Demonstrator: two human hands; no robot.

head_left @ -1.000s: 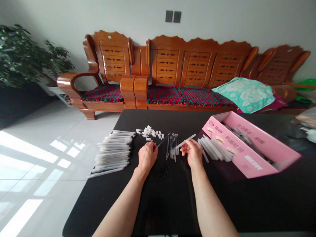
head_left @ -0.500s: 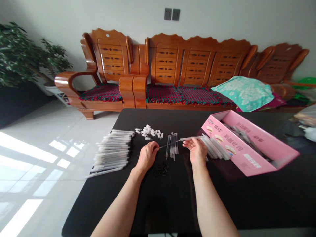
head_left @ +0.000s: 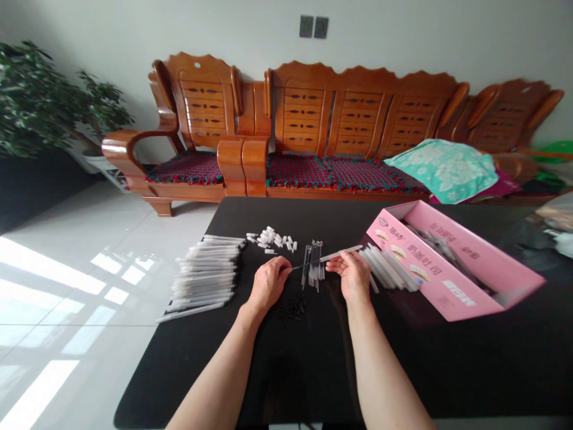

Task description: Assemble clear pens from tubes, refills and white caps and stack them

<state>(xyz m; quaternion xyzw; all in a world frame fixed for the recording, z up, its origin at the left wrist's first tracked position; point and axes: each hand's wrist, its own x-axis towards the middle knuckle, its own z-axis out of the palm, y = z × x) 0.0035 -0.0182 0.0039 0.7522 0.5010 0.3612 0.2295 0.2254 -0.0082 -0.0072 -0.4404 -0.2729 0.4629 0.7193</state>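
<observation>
White tube (head_left: 336,255) sits in the right hand (head_left: 355,278), grip narrow; the left hand (head_left: 269,279) pinches a dark rod (head_left: 299,266).

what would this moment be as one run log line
left hand: holds thin rod | right hand: holds white tube | contact: rod at tube end, insertion unclear | beneath: loose rods on black table

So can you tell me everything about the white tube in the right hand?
The white tube is slim, straight and a bit cloudy, maybe plastic. The right hand holds it with its fingers, over the black table. It slants, with its right end higher in the picture than its left. The left end meets a thin dark rod held in the left hand; I can't tell whether the rod goes inside.
</observation>
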